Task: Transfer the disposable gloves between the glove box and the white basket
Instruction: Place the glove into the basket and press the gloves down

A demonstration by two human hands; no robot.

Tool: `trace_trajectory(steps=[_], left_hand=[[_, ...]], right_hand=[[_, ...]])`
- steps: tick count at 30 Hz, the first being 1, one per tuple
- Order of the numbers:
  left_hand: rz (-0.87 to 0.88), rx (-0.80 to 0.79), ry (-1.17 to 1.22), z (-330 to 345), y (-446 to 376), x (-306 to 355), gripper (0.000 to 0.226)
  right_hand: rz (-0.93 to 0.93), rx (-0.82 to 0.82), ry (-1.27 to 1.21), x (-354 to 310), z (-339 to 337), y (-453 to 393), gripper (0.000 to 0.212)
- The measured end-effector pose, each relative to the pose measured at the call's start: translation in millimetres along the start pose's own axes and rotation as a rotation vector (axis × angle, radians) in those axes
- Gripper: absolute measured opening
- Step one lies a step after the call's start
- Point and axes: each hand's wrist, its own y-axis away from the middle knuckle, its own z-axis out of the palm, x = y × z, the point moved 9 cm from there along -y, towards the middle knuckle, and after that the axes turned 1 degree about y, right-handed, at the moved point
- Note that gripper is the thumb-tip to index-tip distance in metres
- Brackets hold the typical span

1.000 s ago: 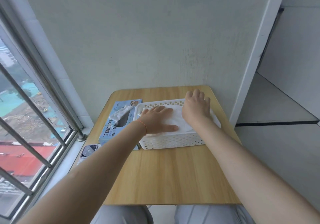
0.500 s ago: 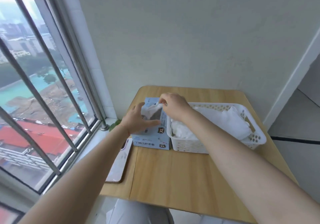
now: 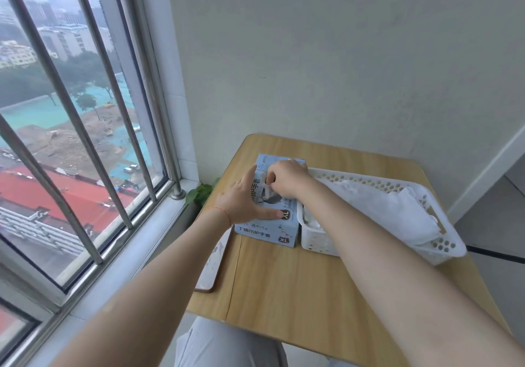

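Head view: the left hand (image 3: 246, 199) lies flat and spread on top of the glove box (image 3: 270, 226), thumb stretched along its near top edge, where half a second ago it cupped the box's left side. The right hand (image 3: 287, 177) is curled at the box's slot, fingertips pinching a white glove (image 3: 267, 193) (much as before). The box sits on the table (image 3: 298, 281), touching the left end of the basket (image 3: 383, 187), which holds more gloves. A phone (image 3: 211, 264) lies at the table's left edge.
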Motion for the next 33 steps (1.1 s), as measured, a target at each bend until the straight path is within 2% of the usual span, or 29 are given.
trace_trajectory(steps=[3, 7, 10, 11, 13, 16, 17, 19, 23, 26, 29, 31, 33], left_hand=[[-0.005, 0.008, -0.02, -0.8, 0.2, -1.0, 0.151], [-0.015, 0.008, -0.038, -2.3, -2.0, -0.8, 0.153], [0.017, 0.021, -0.018, -9.3, -1.0, 9.8, 0.148], [0.036, 0.041, 0.053, -14.5, 0.7, 15.3, 0.14], [0.086, 0.131, 0.296, -30.6, 5.8, 30.7, 0.107], [0.111, 0.296, 0.539, -57.2, 13.7, 41.9, 0.025], [0.097, 0.337, 0.569, -64.4, 16.6, 43.0, 0.009], [0.056, 0.373, 0.635, -74.7, 18.8, 39.3, 0.013], [0.12, 0.421, 0.776, -100.2, 27.4, 56.8, 0.011], [0.168, 0.452, 0.777, -106.7, 34.0, 76.5, 0.012], [0.193, 0.248, 0.835, -80.9, 36.0, 88.1, 0.023], [0.222, 0.04, 0.817, -53.9, 36.7, 94.7, 0.034], [0.17, -0.061, 0.808, -36.3, 36.6, 92.3, 0.042]], right_hand=[[-0.017, 0.204, -0.133, 0.8, -29.3, 6.5, 0.012], [-0.083, 0.563, -0.524, 5.5, -93.7, 36.8, 0.016], [-0.067, 0.56, -0.683, 6.5, -115.5, 50.8, 0.018], [-0.062, 0.54, -0.693, 5.1, -116.5, 52.3, 0.018], [-0.051, 0.521, -0.695, 5.3, -117.7, 56.4, 0.02], [-0.036, 0.538, -0.723, 8.8, -116.7, 62.4, 0.023], [-0.024, 0.551, -0.735, 11.3, -118.8, 66.1, 0.023], [0.003, 0.556, -0.766, 18.0, -121.8, 70.2, 0.016], [0.062, 0.484, -0.814, 33.2, -123.9, 75.9, 0.008], [0.086, 0.525, -0.87, 43.0, -132.0, 86.9, 0.023], [0.141, 0.541, -1.003, 52.8, -137.7, 96.0, 0.032], [0.155, 0.513, -1.025, 52.5, -140.8, 98.9, 0.027], [0.153, 0.456, -1.043, 48.7, -142.2, 99.8, 0.019]])
